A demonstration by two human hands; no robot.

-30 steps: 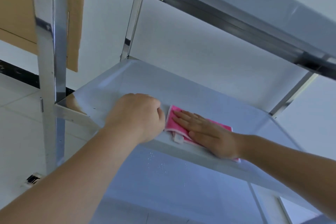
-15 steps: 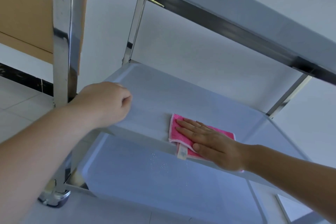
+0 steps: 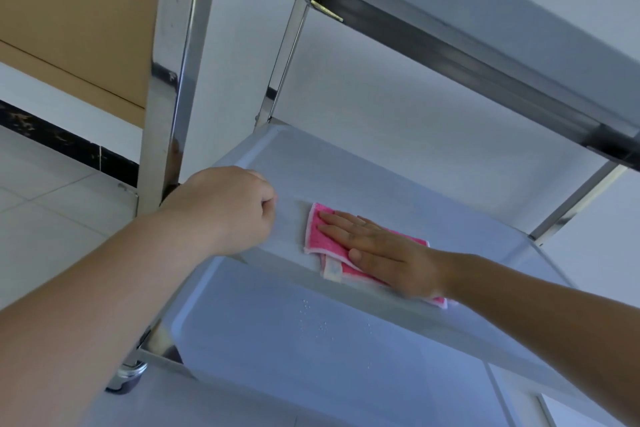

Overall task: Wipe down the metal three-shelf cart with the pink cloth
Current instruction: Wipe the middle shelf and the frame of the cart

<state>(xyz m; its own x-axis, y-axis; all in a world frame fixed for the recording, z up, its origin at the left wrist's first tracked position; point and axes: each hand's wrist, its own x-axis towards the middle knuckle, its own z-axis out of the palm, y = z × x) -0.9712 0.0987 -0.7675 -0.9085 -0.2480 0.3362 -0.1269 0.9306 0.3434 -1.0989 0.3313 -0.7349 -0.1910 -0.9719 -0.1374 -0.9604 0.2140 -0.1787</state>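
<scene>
right hand laid flat, fingers straight and together, pressing the pink cloth onto the middle shelf of the metal cart. the folded cloth lies under the palm at the shelf's near edge, one corner hanging over the lip. left hand curled in a fist just beside the cloth, at the near left corner by the upright post; whether it grips the rim cannot be told. for a clean pass, keep the palm flat and pressure even, overlap strokes, and brace the cart against rolling. below the hands, the bottom shelf carries water droplets. beyond: pale wall, tiled floor, a caster.
</scene>
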